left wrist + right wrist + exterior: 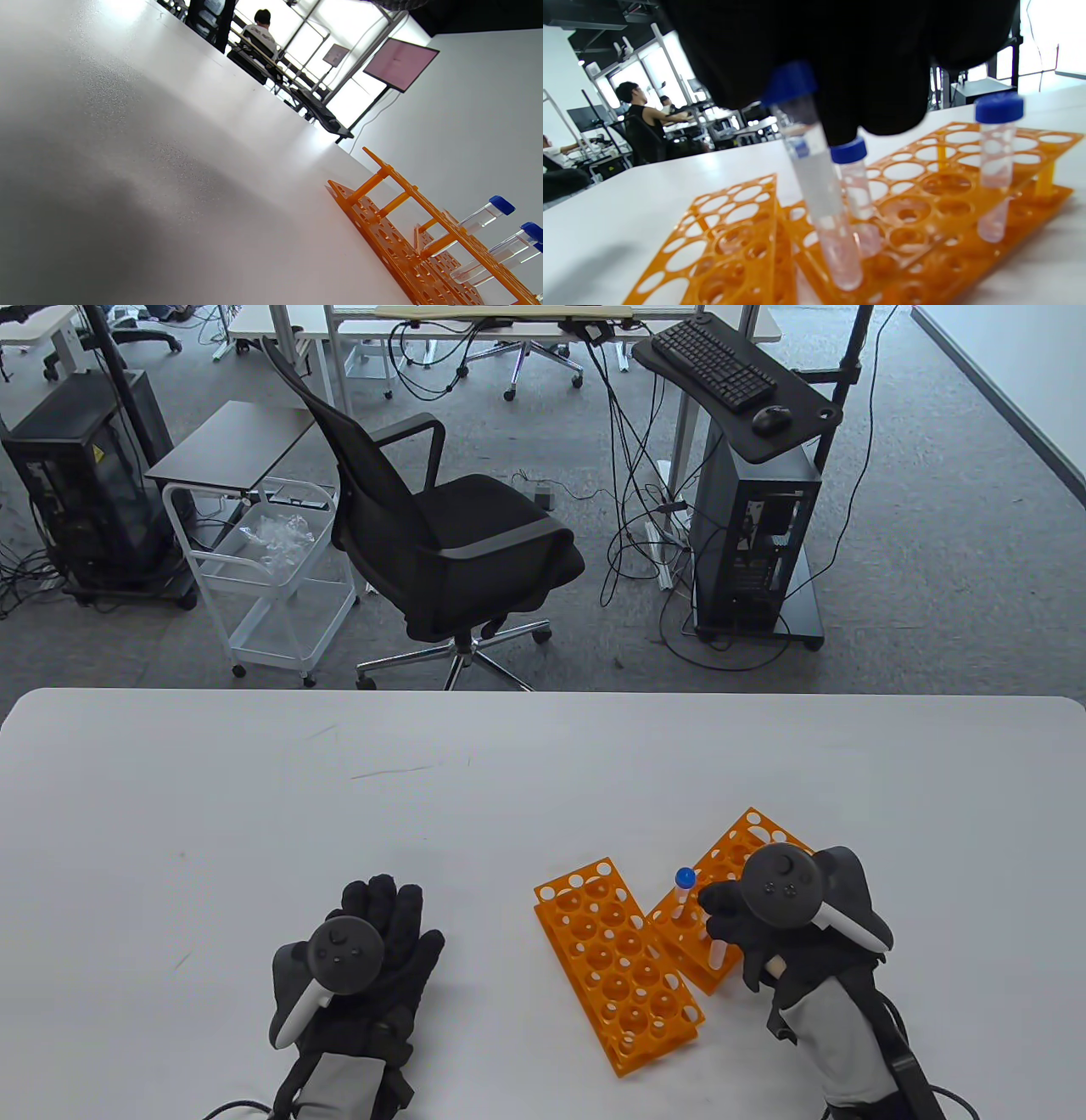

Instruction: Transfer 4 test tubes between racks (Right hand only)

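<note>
Ideally the right hand (768,920), apparently pinching a blue-capped test tube (814,178), lifts it straight clear of the right-hand rack (721,899) toward the empty rack (615,963), while the left hand (361,963) lies flat, holding nothing.

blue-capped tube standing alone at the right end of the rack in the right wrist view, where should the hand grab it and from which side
Probably pinch the test tube just under its blue cap, coming from above. It stands upright in the orange rack, so only cap and upper barrel stand clear; the lower part sits behind the rack's plate.

2 orange racks (618,965) (725,891), 3 blue-capped test tubes (814,178) (855,190) (997,165), and 2 gloved hands (356,959) (780,925).
</note>
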